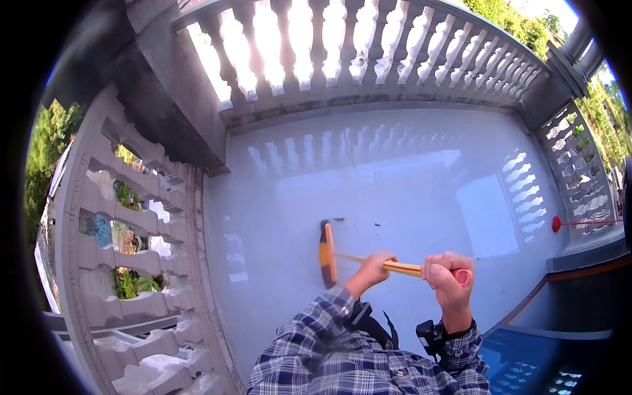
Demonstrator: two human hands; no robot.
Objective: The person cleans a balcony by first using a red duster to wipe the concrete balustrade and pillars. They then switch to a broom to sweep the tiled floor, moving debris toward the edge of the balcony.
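Note:
A push broom with a yellow handle (406,268) slants across in front of me. My left hand (374,269) grips the handle partway down. Higher up, near its red end cap (462,277), my right hand (447,276) is closed around it. The broom head (327,254), orange along one edge with yellow and black bristles, is down at the pale smooth floor (395,197), left of my hands. Small dark bits of debris (339,218) lie just beyond the head, with another dark bit (377,225) to the right.
A balustrade (360,96) bounds the far side, a second balustrade (192,237) the left and a third (585,163) the right. A thick pillar (173,98) fills the far left corner. A red long-handled tool (557,223) stands at right; a dark blue glossy surface (538,360) lies lower right.

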